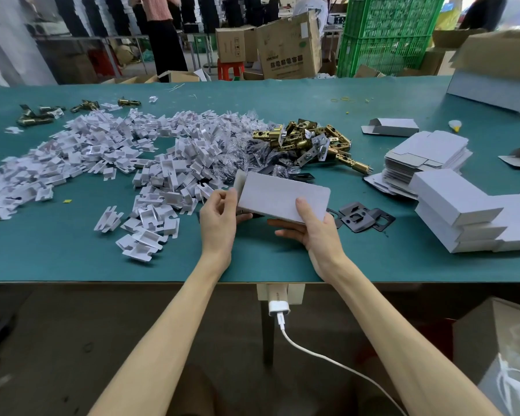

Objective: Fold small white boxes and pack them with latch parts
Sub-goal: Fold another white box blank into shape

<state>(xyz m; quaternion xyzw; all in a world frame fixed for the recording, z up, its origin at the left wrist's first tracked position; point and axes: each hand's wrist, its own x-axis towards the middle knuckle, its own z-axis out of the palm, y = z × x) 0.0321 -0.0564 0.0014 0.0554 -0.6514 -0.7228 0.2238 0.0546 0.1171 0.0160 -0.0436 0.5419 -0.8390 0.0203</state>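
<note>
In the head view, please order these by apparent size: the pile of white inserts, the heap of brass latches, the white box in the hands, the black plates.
1. pile of white inserts
2-3. heap of brass latches and white box: they look alike, and the box is nearer, so unranked
4. black plates

Single head-worn wide-angle view, facing forward and down, close over green table [72,259]

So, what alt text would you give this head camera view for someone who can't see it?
Two bare hands hold a small white box over a teal table: the right hand grips one end, the left hand pinches the flap at the other. A heap of white plastic inserts lies left, brass latch parts behind, folded boxes stacked right.
</note>
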